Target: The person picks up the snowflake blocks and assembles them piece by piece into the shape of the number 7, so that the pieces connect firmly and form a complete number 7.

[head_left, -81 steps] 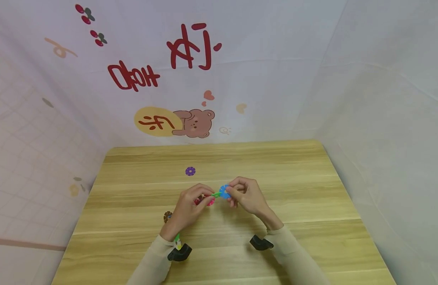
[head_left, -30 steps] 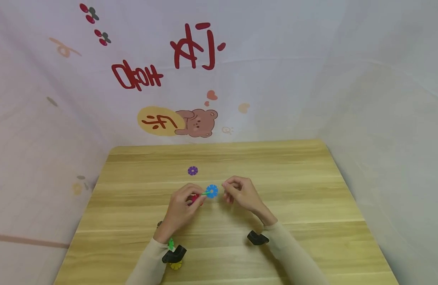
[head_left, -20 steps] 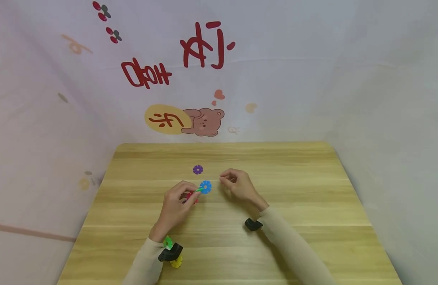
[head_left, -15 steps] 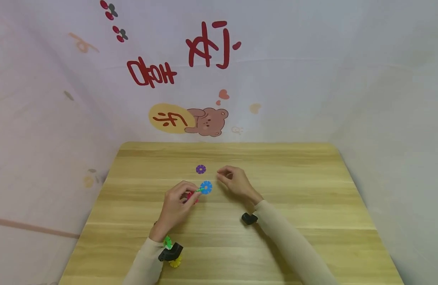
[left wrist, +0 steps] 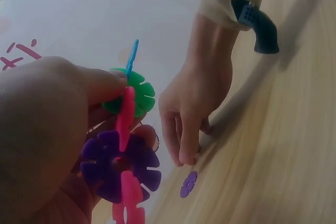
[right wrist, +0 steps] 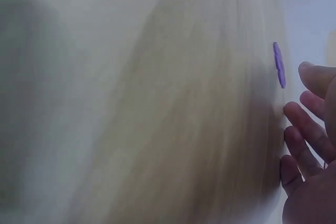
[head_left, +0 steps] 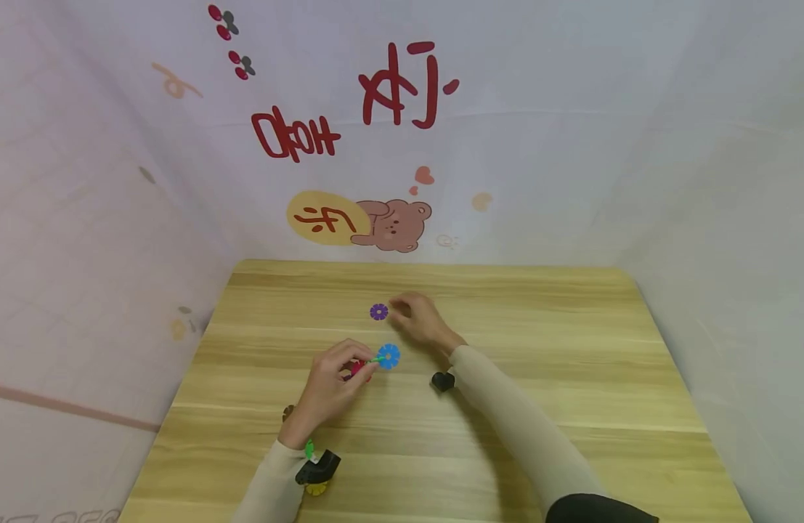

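Observation:
My left hand (head_left: 333, 381) pinches a chain of slotted plastic flower discs at its green disc (left wrist: 143, 94). A blue disc (head_left: 388, 356) sticks out at the chain's free end, beyond the fingertips. In the left wrist view a pink disc (left wrist: 125, 121), a dark purple disc (left wrist: 98, 162) and another pink one follow below, slotted together crosswise; the palm hides part of the chain. My right hand (head_left: 421, 319) holds nothing, its fingers loosely bent just to the right of a loose purple disc (head_left: 378, 311) lying flat on the table. The right wrist view shows this disc edge-on near the thumb.
Beside and partly under the left forearm show a brown disc (head_left: 288, 412), a green disc (head_left: 309, 449) and a yellow disc (head_left: 317, 489). The wooden table (head_left: 539, 312) is enclosed by pale printed cloth (head_left: 539, 145) at the back and sides.
My right hand has let go of the blue disc and moved away and leftward to the loose purple disc. My left hand keeps hold of the chain. The head view has shifted.

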{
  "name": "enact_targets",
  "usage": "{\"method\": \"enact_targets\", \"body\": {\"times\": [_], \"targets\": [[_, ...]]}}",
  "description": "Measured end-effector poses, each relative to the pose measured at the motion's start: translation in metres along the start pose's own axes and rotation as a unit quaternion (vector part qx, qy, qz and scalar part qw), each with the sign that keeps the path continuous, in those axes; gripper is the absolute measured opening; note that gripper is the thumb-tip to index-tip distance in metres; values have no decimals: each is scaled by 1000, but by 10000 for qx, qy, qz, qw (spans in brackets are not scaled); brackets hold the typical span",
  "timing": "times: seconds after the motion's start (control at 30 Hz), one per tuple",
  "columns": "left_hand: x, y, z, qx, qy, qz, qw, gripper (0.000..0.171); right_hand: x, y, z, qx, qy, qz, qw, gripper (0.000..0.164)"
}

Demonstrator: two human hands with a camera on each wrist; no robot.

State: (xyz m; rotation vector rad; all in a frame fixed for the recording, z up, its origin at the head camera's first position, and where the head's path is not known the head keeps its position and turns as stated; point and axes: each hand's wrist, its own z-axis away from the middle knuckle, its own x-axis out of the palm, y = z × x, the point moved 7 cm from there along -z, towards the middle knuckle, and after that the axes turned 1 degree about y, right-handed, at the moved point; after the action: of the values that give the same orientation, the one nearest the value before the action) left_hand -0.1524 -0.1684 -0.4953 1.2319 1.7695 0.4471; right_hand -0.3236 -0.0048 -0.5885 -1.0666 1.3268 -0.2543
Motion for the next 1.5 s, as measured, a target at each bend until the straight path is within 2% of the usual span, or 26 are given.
{"method": "enact_targets", "body": {"times": [0.07, 0.2, 0.43, 0.6, 0.77, 0.87, 1.0, 1.1, 1.17, 1.33, 1.5], "targets": [[1, 0, 0, -36, -20, -14, 10000, 18, 4, 5, -5, -262, 38, 68, 9996, 36], [2, -1, 0, -91, -58, -67, 9999, 14, 11, -1, -13, -555, 127, 439, 9974, 37], [2, -3, 2, -134, -72, -116, 9998, 10, 21, -15, -19, -190, -172, 1155, 9930, 37], [-1, -4, 5, -130, -5, -143, 9998, 13, 24, -13, -20, 22, -265, 1186, 9926, 33], [-1, -4, 4, -190, -36, -67, 9998, 10, 21, -7, -19, 219, -202, 916, 9954, 30], [0, -4, 2, -231, -53, -4, 9997, 7, 22, 3, -19, 94, 1, 768, 9970, 28], [2, -2, 1, -207, -43, 48, 9998, 7, 18, 7, -16, 83, 78, 294, 9995, 23], [4, -1, 0, -121, -37, 28, 9999, 8, 8, 4, -10, 228, 18, -106, 9997, 19], [7, -1, -1, -84, -64, 10, 9999, 7, 3, 5, -5, 257, 9, -211, 9994, 18], [14, -2, -3, -65, -182, 10, 9998, 6, -18, 11, 17, 467, 34, -593, 9971, 26], [22, 0, -9, -96, -226, 4, 9997, 11, -42, 16, 48, 675, 158, -1087, 9917, 20]]}}
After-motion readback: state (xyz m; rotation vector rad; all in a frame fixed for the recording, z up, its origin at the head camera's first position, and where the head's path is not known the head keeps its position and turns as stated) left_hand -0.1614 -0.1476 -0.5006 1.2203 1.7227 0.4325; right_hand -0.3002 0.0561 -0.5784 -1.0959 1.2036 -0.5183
